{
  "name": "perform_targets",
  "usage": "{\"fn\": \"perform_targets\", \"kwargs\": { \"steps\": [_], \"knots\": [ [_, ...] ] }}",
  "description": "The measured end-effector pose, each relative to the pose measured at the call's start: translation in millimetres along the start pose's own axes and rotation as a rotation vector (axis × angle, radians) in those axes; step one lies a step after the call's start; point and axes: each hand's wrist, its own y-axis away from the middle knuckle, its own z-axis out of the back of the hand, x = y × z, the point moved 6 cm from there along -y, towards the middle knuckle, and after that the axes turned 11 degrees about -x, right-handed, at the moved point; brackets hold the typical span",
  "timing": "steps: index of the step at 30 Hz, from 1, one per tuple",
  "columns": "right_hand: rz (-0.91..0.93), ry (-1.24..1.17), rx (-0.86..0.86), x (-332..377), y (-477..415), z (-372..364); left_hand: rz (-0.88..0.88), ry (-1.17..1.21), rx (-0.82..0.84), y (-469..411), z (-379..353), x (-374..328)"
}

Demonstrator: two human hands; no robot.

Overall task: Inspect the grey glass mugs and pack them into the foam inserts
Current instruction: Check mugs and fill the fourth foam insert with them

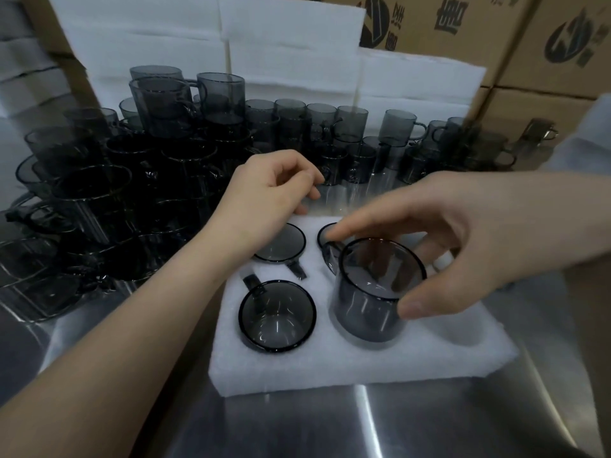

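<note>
A white foam insert (413, 352) lies on the steel table. Three grey glass mugs sit sunk in its holes: one at the front left (277, 316), one at the back left (281, 242) and one at the back right (325, 234), partly hidden. My right hand (456, 239) grips a fourth mug (370, 302) by its rim and wall, with the thumb on the near side; the mug stands partway into the front right hole. My left hand (264, 196) hovers over the insert's back left edge, fingers loosely curled and holding nothing.
Many grey mugs (158, 166) stand stacked and in rows across the back and left of the table. Behind them lean white foam sheets (291, 54) and cardboard boxes (545, 44). Bare steel tabletop (330, 424) lies in front of the insert.
</note>
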Motion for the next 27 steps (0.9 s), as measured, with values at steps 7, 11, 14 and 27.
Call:
{"fn": "perform_targets", "kwargs": {
  "steps": [7,11,14,27],
  "knots": [
    [-0.029,0.059,0.026,2.1,-0.4,-10.2,0.011,-0.007,0.027,-0.7,-1.2,1.8],
    [-0.078,0.226,0.015,-0.5,-5.2,-14.9,0.011,-0.002,0.032,-0.1,-1.1,2.1],
    [-0.161,0.24,0.048,-5.6,-7.3,-19.1,0.008,-0.003,0.04,0.4,-2.0,1.5],
    [-0.128,0.491,-0.039,4.2,-12.4,-32.1,0.0,-0.046,0.049,1.6,-3.2,-2.2]
  ]
}}
